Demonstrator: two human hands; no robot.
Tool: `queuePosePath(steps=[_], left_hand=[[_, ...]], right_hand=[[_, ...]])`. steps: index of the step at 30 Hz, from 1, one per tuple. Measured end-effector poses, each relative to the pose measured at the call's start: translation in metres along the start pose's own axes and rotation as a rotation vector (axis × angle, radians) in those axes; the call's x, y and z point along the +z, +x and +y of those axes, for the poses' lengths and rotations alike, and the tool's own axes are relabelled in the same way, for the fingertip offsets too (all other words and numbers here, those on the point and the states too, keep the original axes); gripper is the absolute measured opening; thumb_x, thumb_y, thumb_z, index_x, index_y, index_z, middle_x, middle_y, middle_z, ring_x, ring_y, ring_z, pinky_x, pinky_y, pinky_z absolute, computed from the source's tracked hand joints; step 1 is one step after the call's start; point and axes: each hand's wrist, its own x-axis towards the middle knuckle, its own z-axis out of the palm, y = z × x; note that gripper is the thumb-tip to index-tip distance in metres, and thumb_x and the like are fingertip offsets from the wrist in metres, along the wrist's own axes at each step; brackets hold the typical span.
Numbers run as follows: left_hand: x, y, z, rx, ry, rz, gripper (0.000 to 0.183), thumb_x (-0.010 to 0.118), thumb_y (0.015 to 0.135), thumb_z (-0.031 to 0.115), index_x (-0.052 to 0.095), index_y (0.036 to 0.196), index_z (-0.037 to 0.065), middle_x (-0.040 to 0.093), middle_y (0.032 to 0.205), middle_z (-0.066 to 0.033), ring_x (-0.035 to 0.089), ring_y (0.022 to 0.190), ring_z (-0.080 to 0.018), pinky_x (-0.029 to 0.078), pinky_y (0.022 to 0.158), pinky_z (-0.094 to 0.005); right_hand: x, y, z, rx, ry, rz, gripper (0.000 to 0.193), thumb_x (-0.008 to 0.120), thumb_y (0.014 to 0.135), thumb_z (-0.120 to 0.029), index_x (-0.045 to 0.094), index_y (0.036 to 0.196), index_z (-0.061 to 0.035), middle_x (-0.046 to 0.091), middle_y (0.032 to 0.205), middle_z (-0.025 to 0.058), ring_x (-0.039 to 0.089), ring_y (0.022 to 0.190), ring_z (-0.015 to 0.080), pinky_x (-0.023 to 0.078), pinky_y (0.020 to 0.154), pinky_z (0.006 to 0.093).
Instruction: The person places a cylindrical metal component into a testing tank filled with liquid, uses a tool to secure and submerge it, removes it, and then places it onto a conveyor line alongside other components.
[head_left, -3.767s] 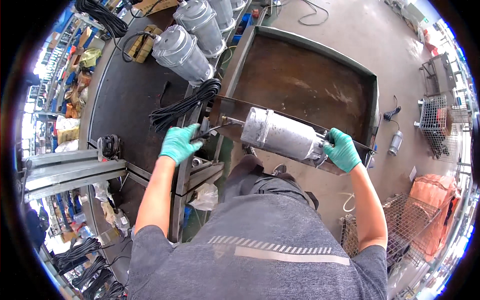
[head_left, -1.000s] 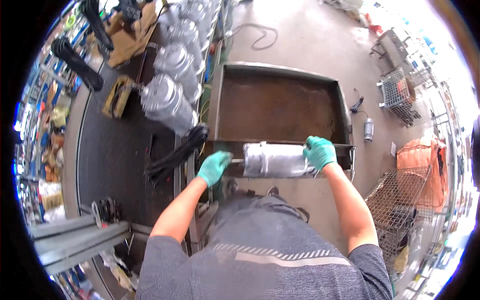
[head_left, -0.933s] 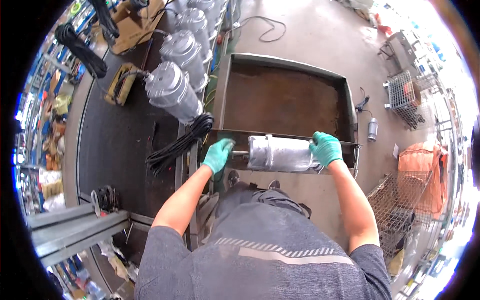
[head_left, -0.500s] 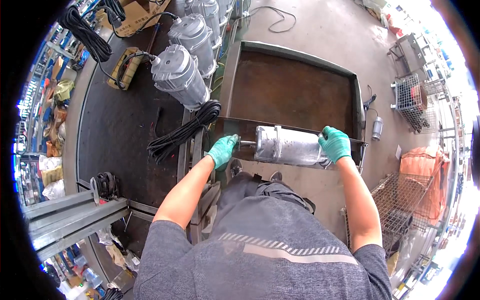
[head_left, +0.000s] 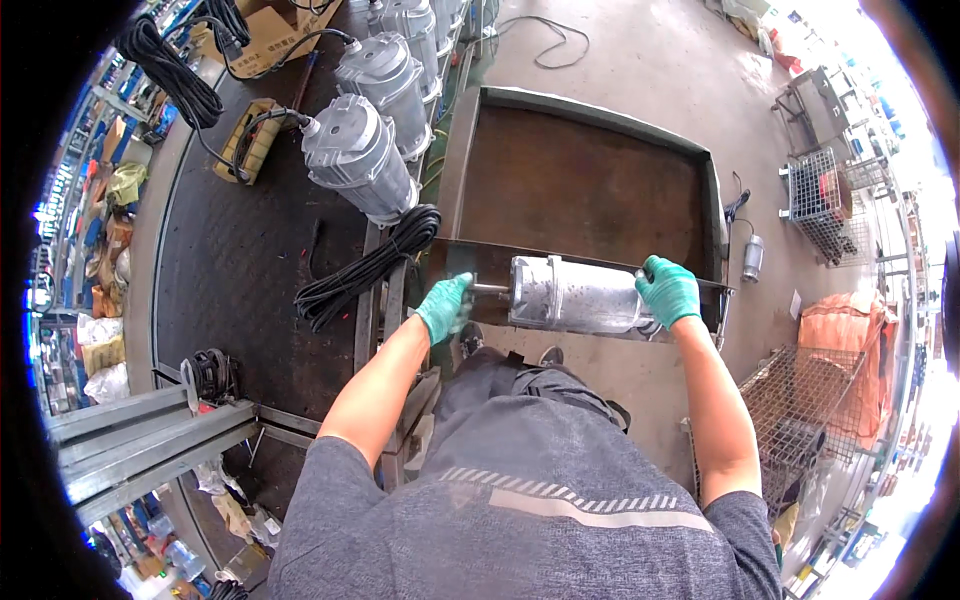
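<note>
A silver-grey cylindrical motor (head_left: 580,293) lies on its side in front of me, along the near edge of a metal tray (head_left: 462,170). From its left end sticks out a thin metal shaft (head_left: 491,289). My left hand (head_left: 445,305), in a green glove, has its fingers closed at the tip of that shaft; they are slightly blurred. At the motor's other end, my gloved right hand (head_left: 668,290) grips the casing with the thumb side on top. The underside of the motor is hidden.
Several upright motors (head_left: 358,158) with black cables stand on the dark bench at left. A coiled black cable (head_left: 370,265) hangs over its edge beside my left hand. Wire baskets (head_left: 800,400) and a small motor (head_left: 753,258) stand on the floor at right.
My left hand has shifted slightly and its fingers have turned at the shaft's tip. The motor and my right hand stay nearly in place.
</note>
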Motion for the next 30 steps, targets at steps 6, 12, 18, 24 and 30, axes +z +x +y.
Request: queuePosePath(steps=[6, 12, 18, 24, 30], left_hand=[[-0.019, 0.029, 0.01, -0.008, -0.179, 0.261, 0.049, 0.061, 0.099, 0.064, 0.054, 0.075, 0.021, 0.056, 0.061, 0.0027, 0.038, 0.04, -0.0116, 0.026, 0.038, -0.0299], [0.012, 0.002, 0.01, 0.184, 0.17, 0.247, 0.037, 0.059, 0.104, 0.05, 0.059, 0.092, 0.014, 0.065, 0.071, -0.003, 0.045, 0.044, -0.0115, 0.035, 0.039, -0.03], [0.074, -0.043, 0.018, 0.657, 0.905, 0.194, 0.056, 0.065, 0.103, 0.038, 0.049, 0.154, 0.021, 0.074, 0.107, -0.0193, 0.072, 0.094, -0.0378, 0.055, 0.09, -0.0447], [0.104, -0.071, 0.03, 0.495, 1.218, 0.254, 0.072, 0.068, 0.093, 0.055, 0.044, 0.157, 0.032, 0.074, 0.113, -0.022, 0.071, 0.102, -0.0422, 0.054, 0.091, -0.0507], [0.098, -0.061, 0.021, 0.556, 1.223, 0.285, 0.072, 0.072, 0.092, 0.052, 0.046, 0.156, 0.033, 0.075, 0.108, -0.023, 0.072, 0.095, -0.0424, 0.055, 0.088, -0.0504]], right_hand=[[0.001, 0.002, -0.002, 0.003, -0.003, -0.006, 0.022, 0.069, 0.092, -0.033, 0.069, 0.09, -0.0109, 0.073, 0.091, 0.0138, 0.071, 0.085, 0.0362, 0.057, 0.076, 0.0471], [-0.008, 0.003, 0.003, 0.027, 0.074, -0.088, 0.026, 0.067, 0.093, -0.034, 0.069, 0.1, -0.0093, 0.072, 0.099, 0.0163, 0.069, 0.096, 0.0389, 0.055, 0.083, 0.0489], [-0.072, 0.013, -0.01, 0.133, -0.196, -0.426, 0.044, 0.056, 0.1, -0.048, 0.07, 0.118, -0.0094, 0.073, 0.118, 0.0169, 0.069, 0.113, 0.0339, 0.054, 0.097, 0.0464], [-0.073, 0.016, -0.016, 0.208, -0.241, -0.69, 0.05, 0.049, 0.101, -0.049, 0.076, 0.122, -0.0125, 0.071, 0.13, 0.0154, 0.068, 0.121, 0.0332, 0.052, 0.103, 0.046], [-0.065, -0.002, -0.017, 0.211, -0.187, -0.475, 0.045, 0.051, 0.1, -0.045, 0.081, 0.105, -0.0114, 0.077, 0.109, 0.0157, 0.074, 0.104, 0.034, 0.058, 0.09, 0.0446]])
